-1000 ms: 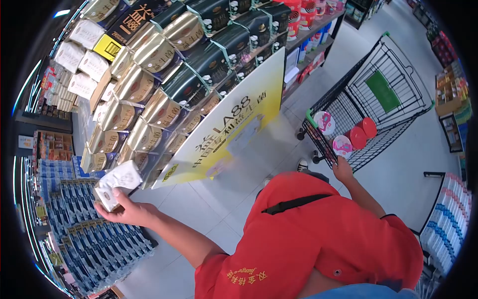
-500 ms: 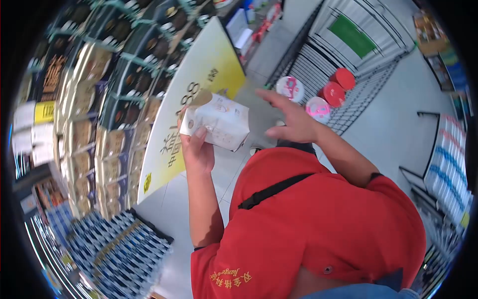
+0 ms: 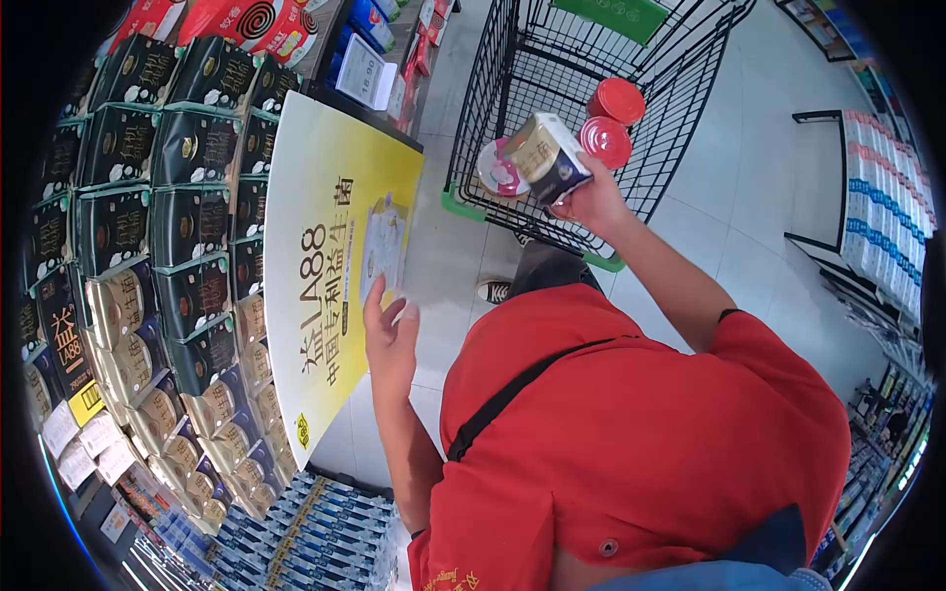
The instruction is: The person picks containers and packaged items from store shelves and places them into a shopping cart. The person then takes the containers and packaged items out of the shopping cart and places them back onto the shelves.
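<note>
A white, gold and dark blue carton is held by my right hand, over the near end of the black wire shopping cart. My fingers wrap round its right side. Below and beside it in the cart lie a pink and white round tub and red-lidded tubs. My left hand is empty with its fingers apart, beside the white and yellow sign board.
Stacked dark green packs and gold packs fill the display on the left. Blue packs stand at the lower left. A rack of wrapped packs is on the right. A price tag hangs on a shelf.
The carton has passed from my left hand to my right hand and moved right, over the cart. My left hand has let go. The view has turned towards the cart and sign.
</note>
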Motion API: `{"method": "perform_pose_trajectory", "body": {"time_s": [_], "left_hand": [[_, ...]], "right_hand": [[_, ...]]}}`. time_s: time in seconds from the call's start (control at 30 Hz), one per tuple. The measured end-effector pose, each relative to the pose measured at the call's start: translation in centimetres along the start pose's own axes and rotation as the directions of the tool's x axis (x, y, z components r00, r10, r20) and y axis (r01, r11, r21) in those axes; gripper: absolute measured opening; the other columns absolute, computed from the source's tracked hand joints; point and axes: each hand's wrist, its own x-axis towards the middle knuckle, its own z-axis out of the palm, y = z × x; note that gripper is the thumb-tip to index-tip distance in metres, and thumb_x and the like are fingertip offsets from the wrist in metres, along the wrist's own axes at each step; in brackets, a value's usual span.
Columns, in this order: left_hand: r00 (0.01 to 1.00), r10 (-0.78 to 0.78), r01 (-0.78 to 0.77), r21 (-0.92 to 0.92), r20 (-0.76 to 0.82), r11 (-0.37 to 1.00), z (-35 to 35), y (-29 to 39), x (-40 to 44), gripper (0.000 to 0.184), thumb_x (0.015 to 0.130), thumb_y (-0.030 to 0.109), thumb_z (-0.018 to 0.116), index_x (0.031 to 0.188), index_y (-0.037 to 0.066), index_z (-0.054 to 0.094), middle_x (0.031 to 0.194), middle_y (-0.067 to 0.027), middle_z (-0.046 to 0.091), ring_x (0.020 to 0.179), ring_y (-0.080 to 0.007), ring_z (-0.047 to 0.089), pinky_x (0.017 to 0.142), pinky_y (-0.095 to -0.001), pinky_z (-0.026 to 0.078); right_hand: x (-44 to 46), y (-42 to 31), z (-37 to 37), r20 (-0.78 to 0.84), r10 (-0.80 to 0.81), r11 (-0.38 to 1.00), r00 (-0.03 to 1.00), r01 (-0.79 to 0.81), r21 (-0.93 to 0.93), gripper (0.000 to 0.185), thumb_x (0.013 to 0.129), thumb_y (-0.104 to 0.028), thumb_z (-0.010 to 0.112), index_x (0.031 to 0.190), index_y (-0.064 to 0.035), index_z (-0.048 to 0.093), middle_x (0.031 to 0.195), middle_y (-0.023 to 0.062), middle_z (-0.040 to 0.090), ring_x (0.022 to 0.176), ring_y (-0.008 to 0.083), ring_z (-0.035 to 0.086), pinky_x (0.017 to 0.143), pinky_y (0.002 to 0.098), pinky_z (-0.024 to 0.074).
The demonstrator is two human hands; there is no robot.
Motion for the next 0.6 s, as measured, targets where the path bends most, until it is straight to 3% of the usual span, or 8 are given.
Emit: {"method": "perform_pose_trajectory", "body": {"time_s": [0.03,0.07,0.2,0.27,0.43,0.53,0.57,0.6], "left_hand": [[1.0,0.002,-0.002,0.0,-0.002,1.0,-0.5,-0.6,-0.3,0.063,0.093,0.018,0.06,0.146,0.004,0.031,0.147,-0.0151,0.035,0.121,-0.0284,0.05,0.095,-0.037,0.044],[0.998,-0.023,0.022,-0.033,-0.059,0.999,-0.9,-1.0,-0.8,0.062,0.092,0.017,0.06,0.146,0.004,0.031,0.146,-0.0153,0.037,0.12,-0.0268,0.05,0.095,-0.036,0.044],[0.971,-0.091,0.081,-0.054,-0.222,0.995,-2.8,-2.4,-3.3,0.059,0.092,0.016,0.061,0.143,0.002,0.036,0.14,-0.0151,0.044,0.116,-0.0218,0.053,0.094,-0.0325,0.044],[0.939,-0.178,0.16,-0.087,-0.294,0.983,-4.5,-3.2,-5.2,0.058,0.092,0.016,0.063,0.142,0.0,0.038,0.133,-0.013,0.051,0.111,-0.0196,0.055,0.091,-0.0313,0.045],[0.804,-0.108,0.066,-0.094,-0.585,0.993,-10.0,-2.5,-9.6,0.058,0.094,0.015,0.061,0.143,-0.001,0.036,0.128,-0.0156,0.055,0.11,-0.018,0.055,0.094,-0.029,0.042],[0.71,0.03,-0.107,-0.066,-0.703,0.992,-13.9,-2.8,-12.0,0.055,0.091,0.015,0.065,0.138,-0.001,0.042,0.129,-0.0133,0.052,0.104,-0.0196,0.059,0.087,-0.0315,0.048],[0.66,0.073,-0.119,-0.008,-0.748,0.993,-15.4,-1.9,-13.1,0.052,0.091,0.015,0.065,0.136,0.0,0.045,0.128,-0.013,0.053,0.104,-0.0195,0.058,0.086,-0.0317,0.049],[0.611,0.119,-0.128,0.051,-0.783,0.99,-17.0,-1.1,-14.1,0.049,0.091,0.015,0.065,0.134,0.001,0.047,0.126,-0.0127,0.054,0.105,-0.0194,0.058,0.085,-0.0318,0.049]], "right_hand": [[1.9,-0.2,-1.0,-0.15,-0.036,0.999,0.988,0.03,-0.043,0.052,0.088,-0.046,0.053,0.125,-0.0099,0.052,0.105,0.0084,0.065,0.082,0.0229,0.064,0.071,0.0352,0.0505],[4.0,-0.7,-3.1,-0.246,0.016,0.989,0.969,-0.051,-0.135,0.049,0.09,-0.041,0.052,0.127,-0.0083,0.051,0.116,0.0087,0.063,0.097,0.0257,0.063,0.087,0.0431,0.0497],[11.8,0.7,-11.3,-0.251,0.07,0.995,0.965,-0.087,-0.056,0.037,0.088,-0.034,0.056,0.114,-0.0083,0.059,0.095,0.0081,0.066,0.085,0.0257,0.065,0.083,0.0422,0.0524],[14.0,0.8,-13.6,-0.239,0.064,0.998,0.969,-0.064,0.004,0.033,0.089,-0.033,0.057,0.113,-0.0105,0.059,0.098,0.0081,0.064,0.087,0.0254,0.063,0.085,0.0437,0.0519],[13.7,-0.4,-12.5,-0.112,0.099,0.995,0.989,-0.098,0.021,0.039,0.092,-0.038,0.055,0.12,-0.0112,0.055,0.102,0.0055,0.065,0.093,0.0223,0.063,0.085,0.0396,0.0504],[15.5,-0.5,-16.1,-0.186,0.107,0.986,0.977,-0.129,-0.108,0.04,0.093,-0.039,0.053,0.123,-0.0138,0.054,0.118,0.0026,0.061,0.113,0.0231,0.055,0.092,0.0468,0.0455],[18.6,-0.4,-20.7,0.227,-0.028,0.802,0.973,0.158,-0.577,0.044,0.093,-0.041,0.051,0.128,-0.0146,0.051,0.129,0.0022,0.054,0.118,0.0236,0.051,0.093,0.0466,0.0434],[17.9,-0.4,-19.3,-0.029,-0.03,0.913,0.999,0.016,-0.407,0.045,0.093,-0.041,0.051,0.13,-0.0149,0.049,0.132,0.0036,0.052,0.116,0.0247,0.051,0.091,0.0445,0.0435]]}}
